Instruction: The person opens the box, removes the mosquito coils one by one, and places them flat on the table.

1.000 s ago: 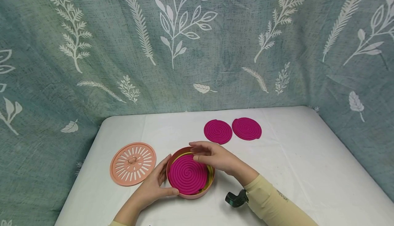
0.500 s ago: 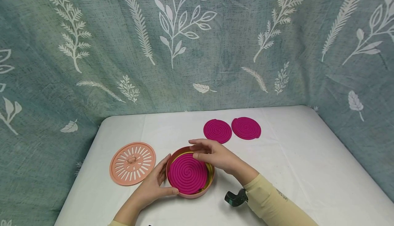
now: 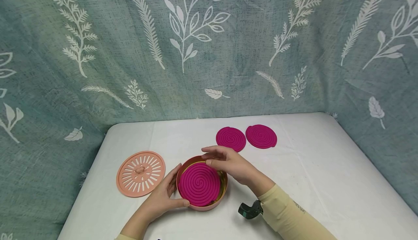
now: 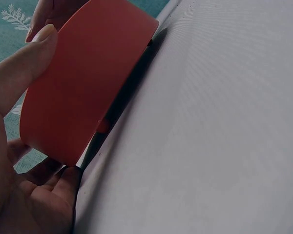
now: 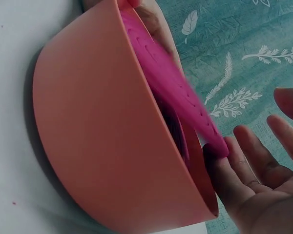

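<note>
White table point(image 3: 326, 167) across the whole scene, rounded at both far corners, with a teal curtain point(image 3: 241, 51) behind. Nearest, at the bottom right, a yellow sleeve point(image 3: 294, 211) slanting inward, with a black device point(image 3: 250, 210) at the wrist. Next, around the middle, a pink bowl point(image 3: 204, 208), set upright on the table. Around its left side, the left hand point(image 3: 161, 196), holding on: thumb out along the near rim, fingers curved round the left wall, with a wide gap between thumb and fingers.

Inside the bowl, a magenta mat point(image 3: 199, 185), round and spiral-ridged, covering most of the mouth, with a strip of yellow point(image 3: 224, 187) showing to the right. Tilted, as seen from the right wrist, with one edge lifted above the rim toward the right hand point(image 3: 230, 163); below it, a darker layer, too dim to name. Over the far right rim, right-hand fingers loosely bent and spread apart, with one fingertip touching the lifted edge. Hard to tell from the head view whether the thumb touches too.

Left of the bowl, near the left hand, a slotted peach lid point(image 3: 141, 174), lying flat. Farther, toward the right, a second mat point(image 3: 230, 138) and a third mat point(image 3: 261, 136), flat and just beside each other. Farthest, white leaf prints all over the curtain.
</note>
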{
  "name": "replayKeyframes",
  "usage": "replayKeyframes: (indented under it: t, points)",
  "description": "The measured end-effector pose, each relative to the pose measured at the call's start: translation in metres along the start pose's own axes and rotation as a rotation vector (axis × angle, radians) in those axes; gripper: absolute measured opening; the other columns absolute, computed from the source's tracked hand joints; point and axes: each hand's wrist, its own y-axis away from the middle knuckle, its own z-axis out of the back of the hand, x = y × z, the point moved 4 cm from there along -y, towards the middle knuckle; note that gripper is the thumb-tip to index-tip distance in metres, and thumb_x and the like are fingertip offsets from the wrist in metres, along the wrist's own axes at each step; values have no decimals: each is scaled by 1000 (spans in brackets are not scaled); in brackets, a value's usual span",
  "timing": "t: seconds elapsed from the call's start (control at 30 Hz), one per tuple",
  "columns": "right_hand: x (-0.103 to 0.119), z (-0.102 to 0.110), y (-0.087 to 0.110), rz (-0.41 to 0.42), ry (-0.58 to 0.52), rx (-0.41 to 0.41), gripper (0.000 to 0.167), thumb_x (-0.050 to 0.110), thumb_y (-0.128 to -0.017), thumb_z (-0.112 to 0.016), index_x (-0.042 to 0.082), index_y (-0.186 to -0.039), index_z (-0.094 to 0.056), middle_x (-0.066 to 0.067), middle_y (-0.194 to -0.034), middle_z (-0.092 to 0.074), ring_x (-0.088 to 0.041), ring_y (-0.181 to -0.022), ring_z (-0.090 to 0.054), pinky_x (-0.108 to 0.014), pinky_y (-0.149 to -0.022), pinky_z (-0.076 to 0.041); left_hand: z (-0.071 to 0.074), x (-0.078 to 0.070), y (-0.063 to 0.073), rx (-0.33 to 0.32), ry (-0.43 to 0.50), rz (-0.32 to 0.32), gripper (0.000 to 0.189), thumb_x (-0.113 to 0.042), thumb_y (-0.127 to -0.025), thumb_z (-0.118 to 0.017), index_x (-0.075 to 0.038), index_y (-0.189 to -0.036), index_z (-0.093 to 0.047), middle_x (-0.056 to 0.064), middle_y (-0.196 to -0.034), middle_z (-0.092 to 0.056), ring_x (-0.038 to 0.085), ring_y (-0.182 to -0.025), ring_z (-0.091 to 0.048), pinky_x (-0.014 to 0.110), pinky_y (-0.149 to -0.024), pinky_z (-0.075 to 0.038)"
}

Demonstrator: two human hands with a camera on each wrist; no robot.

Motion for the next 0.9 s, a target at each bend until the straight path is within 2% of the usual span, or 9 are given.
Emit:
replayKeyframes:
  t: [0.17,0.5,0.77,0.9]
  points:
    - [-5,2,-1,-34,-56,-11,45,21,-95,-68,14,-138,-56,-14,-135,-57,-29,-123,-54,-38,-91,-55,0,1,-1,0,3,3,120,-22,-62,-96,-25,-158,-24,-4,-158,-29,10,-144,-27,19,-113,-27]
    - [-11,3,2,-114,-262,35,54,18,-93,-70,12,-143,-51,-16,-142,-52,-27,-127,-54,-36,-104,-49,0,1,-1,2,5,-3,120,-21,-62,-96,-25,-158,-25,-3,-157,-29,9,-143,-27,19,-113,-27]
    - [-11,2,5,-133,-309,49,56,19,-94,-69,13,-146,-48,-18,-144,-49,-29,-126,-54,-43,-101,-51,0,2,0,2,4,-17,118,-20,-63,-96,-25,-157,-25,-2,-158,-28,11,-144,-26,20,-113,-27]
    - [-13,2,6,-137,-354,50,56,16,-95,-68,11,-146,-48,-19,-144,-49,-29,-125,-55,-41,-102,-50,0,2,0,4,0,-20,118,-20,-63,-95,-25,-158,-25,-2,-158,-28,12,-144,-26,20,-113,-27]
